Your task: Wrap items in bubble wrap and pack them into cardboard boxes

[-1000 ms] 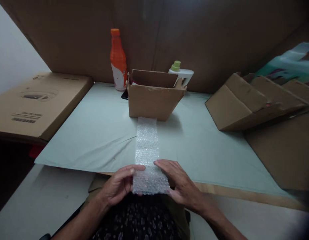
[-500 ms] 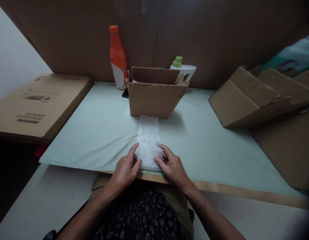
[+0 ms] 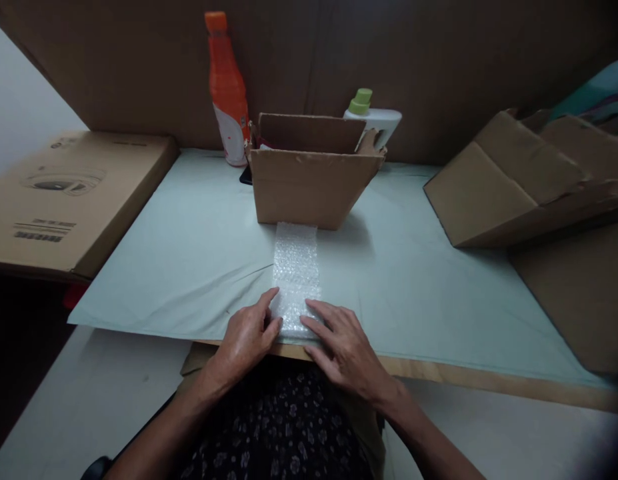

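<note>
A narrow strip of bubble wrap (image 3: 296, 267) lies on the pale green cloth, running from the table's front edge up to an upright cardboard box (image 3: 306, 190). Its near end looks thicker, as if folded over; whatever may be inside cannot be made out. My left hand (image 3: 251, 329) rests at the strip's left edge, thumb and forefinger apart against it. On the other side my right hand (image 3: 343, 343) lies over the near right corner with its fingers spread, the fingertips on the wrap and the thumb by the table edge.
Behind the box stand an orange bottle (image 3: 227, 93) and a white jug with a green cap (image 3: 373, 120). A dark flat object (image 3: 246, 176) shows beside the box. At left lies a flat printed carton (image 3: 73, 193); at right, open cardboard boxes (image 3: 513, 180) lean over the cloth (image 3: 403, 287).
My right hand has shifted from the strip's right edge onto its near corner, fingers more spread. The left hand stays nearly in place. The camera view has tilted slightly.
</note>
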### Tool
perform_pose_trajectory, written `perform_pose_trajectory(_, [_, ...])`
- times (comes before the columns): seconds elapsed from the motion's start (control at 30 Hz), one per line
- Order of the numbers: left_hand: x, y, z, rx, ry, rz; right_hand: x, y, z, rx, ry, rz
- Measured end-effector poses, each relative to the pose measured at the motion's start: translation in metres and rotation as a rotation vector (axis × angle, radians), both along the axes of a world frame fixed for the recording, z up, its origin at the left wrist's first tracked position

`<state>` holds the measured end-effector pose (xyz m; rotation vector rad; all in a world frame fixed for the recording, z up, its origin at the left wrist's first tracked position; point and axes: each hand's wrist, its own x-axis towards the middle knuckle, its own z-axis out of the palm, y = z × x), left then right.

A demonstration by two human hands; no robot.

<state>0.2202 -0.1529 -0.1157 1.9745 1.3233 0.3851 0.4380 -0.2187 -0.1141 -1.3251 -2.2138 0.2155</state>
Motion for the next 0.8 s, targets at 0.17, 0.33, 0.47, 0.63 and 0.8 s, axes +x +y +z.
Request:
perform_pose_trajectory(0.17, [-0.012, -0.009, 0.003, 0.25, -0.08, -0.014, -0.003, 0.01, -0.008, -0.008, 0.029, -0.033])
perform_pose_trajectory(0.33, [-0.017, -0.015, 0.002, 0.487, -0.157, -0.197, -0.001, 0.014, -0.001, -0.071, 0.103, 0.036])
perform_pose_trajectory(0.47, [-0.013, -0.015, -0.004, 0.417, -0.248, -0.157, -0.002, 0.019, 0.005, -0.165, 0.208, 0.021])
perform_pose_trajectory(0.63, [-0.009, -0.008, -0.003, 0.197, -0.254, -0.007, -0.005, 0.023, 0.0, -0.166, 0.342, -0.189])
perform_pose_trajectory(0.8, [0.0, 0.006, -0.01, 0.284, -0.109, 0.038, -0.005, 0.02, -0.001, 0.167, 0.134, -0.177])
